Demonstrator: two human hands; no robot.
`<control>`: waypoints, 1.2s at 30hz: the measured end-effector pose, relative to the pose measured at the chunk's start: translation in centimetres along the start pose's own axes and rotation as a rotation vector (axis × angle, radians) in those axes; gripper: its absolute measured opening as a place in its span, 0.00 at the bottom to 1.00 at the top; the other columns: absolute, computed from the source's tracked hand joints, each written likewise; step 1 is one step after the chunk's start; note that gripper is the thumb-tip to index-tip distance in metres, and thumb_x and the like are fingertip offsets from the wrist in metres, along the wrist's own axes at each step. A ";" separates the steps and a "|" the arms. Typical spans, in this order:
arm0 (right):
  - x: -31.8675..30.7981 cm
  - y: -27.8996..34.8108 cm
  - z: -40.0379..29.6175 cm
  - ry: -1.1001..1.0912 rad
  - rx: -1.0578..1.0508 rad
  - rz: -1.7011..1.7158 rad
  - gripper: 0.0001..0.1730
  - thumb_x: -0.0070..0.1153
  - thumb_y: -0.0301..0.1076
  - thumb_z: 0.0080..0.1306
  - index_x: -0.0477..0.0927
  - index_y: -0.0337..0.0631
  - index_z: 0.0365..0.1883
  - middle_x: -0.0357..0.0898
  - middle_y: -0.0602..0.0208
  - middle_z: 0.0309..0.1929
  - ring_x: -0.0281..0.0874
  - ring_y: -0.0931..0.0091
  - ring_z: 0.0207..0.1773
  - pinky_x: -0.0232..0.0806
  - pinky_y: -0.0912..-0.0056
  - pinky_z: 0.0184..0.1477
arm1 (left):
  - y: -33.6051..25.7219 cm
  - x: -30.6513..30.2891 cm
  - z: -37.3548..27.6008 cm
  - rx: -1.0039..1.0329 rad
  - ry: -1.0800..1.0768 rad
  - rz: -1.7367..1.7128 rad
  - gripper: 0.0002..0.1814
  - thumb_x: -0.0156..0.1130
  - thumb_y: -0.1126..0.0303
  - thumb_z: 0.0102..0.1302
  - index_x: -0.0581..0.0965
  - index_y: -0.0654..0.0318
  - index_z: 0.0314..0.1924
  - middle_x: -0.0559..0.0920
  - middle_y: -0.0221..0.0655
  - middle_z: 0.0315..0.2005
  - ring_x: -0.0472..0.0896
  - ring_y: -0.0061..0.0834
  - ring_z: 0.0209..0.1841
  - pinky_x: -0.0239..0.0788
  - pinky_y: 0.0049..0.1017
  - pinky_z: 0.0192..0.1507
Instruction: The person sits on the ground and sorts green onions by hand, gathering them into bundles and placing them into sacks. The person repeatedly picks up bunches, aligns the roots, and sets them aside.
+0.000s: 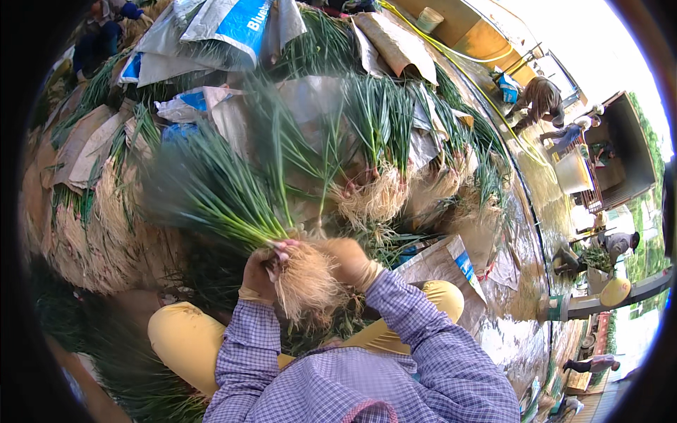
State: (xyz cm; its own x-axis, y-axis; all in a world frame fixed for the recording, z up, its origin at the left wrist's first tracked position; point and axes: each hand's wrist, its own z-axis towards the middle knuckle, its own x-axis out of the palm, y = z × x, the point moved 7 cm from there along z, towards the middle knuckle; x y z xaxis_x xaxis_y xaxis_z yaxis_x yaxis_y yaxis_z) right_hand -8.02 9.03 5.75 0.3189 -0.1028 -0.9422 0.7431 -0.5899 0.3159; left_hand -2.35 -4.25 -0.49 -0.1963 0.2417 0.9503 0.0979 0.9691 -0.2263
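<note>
My left hand (pixel 260 276) grips a bunch of green scallions (pixel 240 211) near the base of the stalks. Pinkish bulbs and a thick clump of pale roots (pixel 307 285) hang between my hands, and the leaves fan up and to the left, partly blurred. My right hand (pixel 346 261) is beside the roots on the right; its fingers are blurred and partly hidden, near a thinner scallion stalk (pixel 321 211). Whether it holds that stalk does not show. Just beyond, more scallion bunches (pixel 378 127) stand with their roots toward me.
Rooted bunches (pixel 111 211) are piled at the left. Woven plastic sacks (pixel 227 31) cover some leaves ahead; another sack (pixel 449 269) lies by my right knee. A yellow hose (pixel 492 100) crosses wet ground at the right. Several people are further off, one (pixel 542 100) bending.
</note>
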 end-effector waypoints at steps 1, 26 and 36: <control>1.0 -2.9 0.2 -0.247 -0.015 0.170 0.32 0.55 0.28 0.59 0.67 0.49 0.64 0.81 0.64 0.30 0.80 0.72 0.32 0.74 0.69 0.35 | 0.0 -0.1 -0.1 0.004 0.008 -0.021 0.15 0.55 0.73 0.55 0.77 0.77 0.41 0.80 0.49 0.42 0.81 0.28 0.39 0.75 0.24 0.47; 7.4 -3.5 2.8 0.084 0.739 0.993 0.23 0.50 0.47 0.69 0.76 0.33 0.47 0.81 0.63 0.30 0.78 0.70 0.30 0.70 0.68 0.34 | -2.2 -3.4 -3.1 -0.009 0.056 0.005 0.14 0.54 0.68 0.56 0.78 0.72 0.35 0.80 0.48 0.39 0.79 0.38 0.43 0.73 0.35 0.50; 4.7 -2.5 1.4 -0.274 0.604 0.822 0.13 0.48 0.43 0.70 0.75 0.43 0.42 0.79 0.63 0.29 0.76 0.76 0.27 0.68 0.74 0.26 | -2.3 -5.4 -3.2 0.048 -0.007 0.090 0.13 0.53 0.70 0.56 0.80 0.73 0.35 0.82 0.49 0.36 0.80 0.35 0.43 0.72 0.35 0.51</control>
State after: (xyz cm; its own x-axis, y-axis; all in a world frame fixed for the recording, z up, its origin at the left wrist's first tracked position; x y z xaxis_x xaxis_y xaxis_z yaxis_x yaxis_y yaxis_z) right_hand -9.23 8.88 0.37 0.3914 -0.7847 -0.4806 -0.0814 -0.5498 0.8313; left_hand 1.59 -7.95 -4.41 -0.1953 0.3283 0.9242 0.0682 0.9446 -0.3211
